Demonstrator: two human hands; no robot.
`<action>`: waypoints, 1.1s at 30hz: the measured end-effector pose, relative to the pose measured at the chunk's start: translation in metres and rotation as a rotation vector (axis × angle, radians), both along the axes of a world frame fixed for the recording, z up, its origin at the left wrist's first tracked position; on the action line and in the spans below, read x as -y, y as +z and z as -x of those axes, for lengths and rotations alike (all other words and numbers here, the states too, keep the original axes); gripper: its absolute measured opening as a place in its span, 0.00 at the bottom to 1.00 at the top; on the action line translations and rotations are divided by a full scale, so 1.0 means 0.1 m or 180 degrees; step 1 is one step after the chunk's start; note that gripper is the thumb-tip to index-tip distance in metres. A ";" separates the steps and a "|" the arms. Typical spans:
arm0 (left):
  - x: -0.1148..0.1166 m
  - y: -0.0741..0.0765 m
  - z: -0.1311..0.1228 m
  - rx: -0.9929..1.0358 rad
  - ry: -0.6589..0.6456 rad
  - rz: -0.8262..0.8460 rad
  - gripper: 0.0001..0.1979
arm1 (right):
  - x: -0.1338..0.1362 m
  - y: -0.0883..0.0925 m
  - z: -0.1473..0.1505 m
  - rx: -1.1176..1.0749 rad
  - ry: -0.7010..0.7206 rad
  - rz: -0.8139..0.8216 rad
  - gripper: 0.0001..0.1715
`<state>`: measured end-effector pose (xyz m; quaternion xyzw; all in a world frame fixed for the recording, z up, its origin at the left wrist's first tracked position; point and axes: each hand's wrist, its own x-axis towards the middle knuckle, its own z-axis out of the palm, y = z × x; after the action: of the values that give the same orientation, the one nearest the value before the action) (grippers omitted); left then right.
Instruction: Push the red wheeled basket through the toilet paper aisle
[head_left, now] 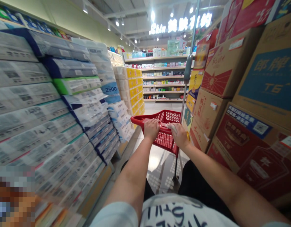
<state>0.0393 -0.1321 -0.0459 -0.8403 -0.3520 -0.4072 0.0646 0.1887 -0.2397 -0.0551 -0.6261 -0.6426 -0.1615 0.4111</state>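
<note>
A red plastic shopping cart with a perforated basket stands right in front of me, in the aisle. My left hand is closed over its red handle, left of the middle. Farther right on the same handle, my right hand is closed too. Something pale, too blurred to name, shows at the right hand's fingers. A thin metal pole with a grey grip rises at the cart's right side; where it is fixed I cannot tell. Inside the basket little can be seen past the hands.
Plastic-wrapped tissue packs are stacked high along the left, with yellow-sided packs farther on. Stacked cardboard boxes line the right side closely. Shelves of small goods cross the far end. Between the stacks runs a shiny floor.
</note>
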 end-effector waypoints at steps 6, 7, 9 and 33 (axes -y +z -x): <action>-0.01 0.00 0.02 -0.0021 -0.0020 0.0033 0.16 | -0.01 0.15 -0.12 0.0068 0.0153 0.0657 0.21; 0.00 0.00 0.01 -0.0022 -0.0007 0.0044 0.16 | -0.06 0.24 -0.15 -0.0028 -0.0005 0.0974 0.20; 0.00 0.01 0.00 -0.0007 0.0021 0.0055 0.16 | -0.15 0.37 -0.18 -0.0214 -0.0320 0.1362 0.20; 0.03 -0.12 0.07 0.0181 -0.0066 -0.0108 0.15 | 0.03 -0.03 -0.12 0.0215 -0.0234 0.0327 0.31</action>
<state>0.0327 -0.1352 -0.0584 -0.8307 -0.3381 -0.4375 0.0646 0.2007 -0.2425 -0.0584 -0.6637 -0.6401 -0.1644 0.3503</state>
